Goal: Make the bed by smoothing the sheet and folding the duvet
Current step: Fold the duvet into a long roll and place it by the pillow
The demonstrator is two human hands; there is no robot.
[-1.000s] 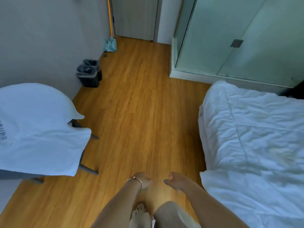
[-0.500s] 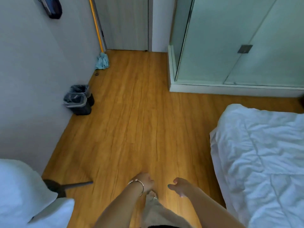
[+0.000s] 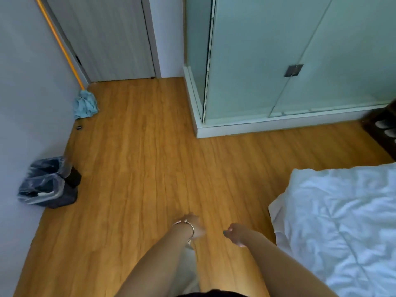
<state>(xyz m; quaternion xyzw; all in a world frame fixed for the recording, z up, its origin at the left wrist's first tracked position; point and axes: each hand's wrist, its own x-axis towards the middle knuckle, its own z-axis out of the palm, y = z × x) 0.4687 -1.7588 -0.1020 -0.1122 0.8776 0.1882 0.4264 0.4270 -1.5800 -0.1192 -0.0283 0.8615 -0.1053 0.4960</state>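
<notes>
Two bare hands hung over the wooden floor (image 3: 139, 168), holding nothing: the left hand (image 3: 196, 227), with one thin bangle (image 3: 188, 227) at its wrist, had blurred fingers, and the right hand (image 3: 235, 233) had its fingers loosely curled. They were near each other but apart. One bed (image 3: 276, 213) stood at the right, well clear of both hands, covered by one crumpled white duvet (image 3: 342, 221). Against the left wall stood two lined bins (image 3: 48, 186), touching each other, and one mop (image 3: 85, 103) with a yellow handle. One glass shower cubicle (image 3: 278, 61) and one door (image 3: 111, 39) stood beyond. No writing could be read anywhere.
</notes>
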